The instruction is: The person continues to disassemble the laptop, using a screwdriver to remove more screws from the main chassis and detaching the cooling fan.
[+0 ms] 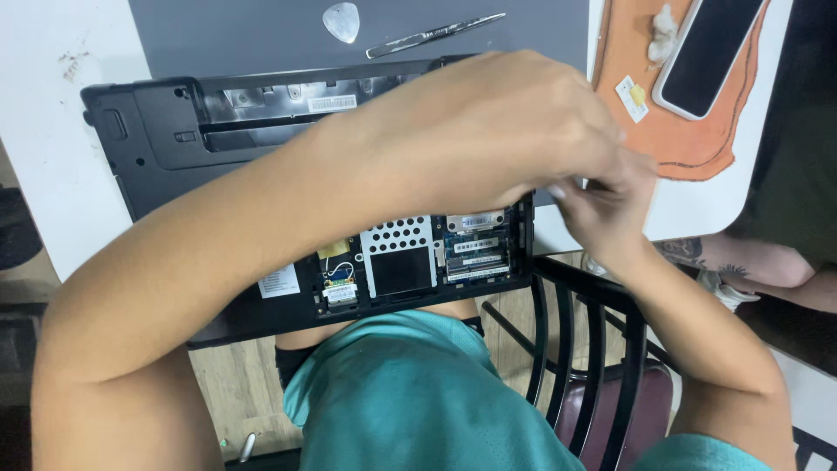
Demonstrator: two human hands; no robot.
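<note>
Both hands, left hand (488, 131) and right hand (606, 214), pinch (grip blurred) beside laptop's (148, 148) white label (279, 281).

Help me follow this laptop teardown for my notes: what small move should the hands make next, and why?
Probably draw both hands back a little. The left hand and right hand meet over the right edge of the upturned laptop, and hide whatever they pinch; the tweezers lie unused.

a white bench (52, 166) carries a dark grey mat (227, 35) at its far side. a black laptop base (157, 148) lies bottom-up on the mat and bench, overhanging the near edge. on the mat lie a metal pick (341, 21) and tweezers (433, 35). an orange cloth (689, 144) lies at the right, a phone (711, 48) on it.
</note>
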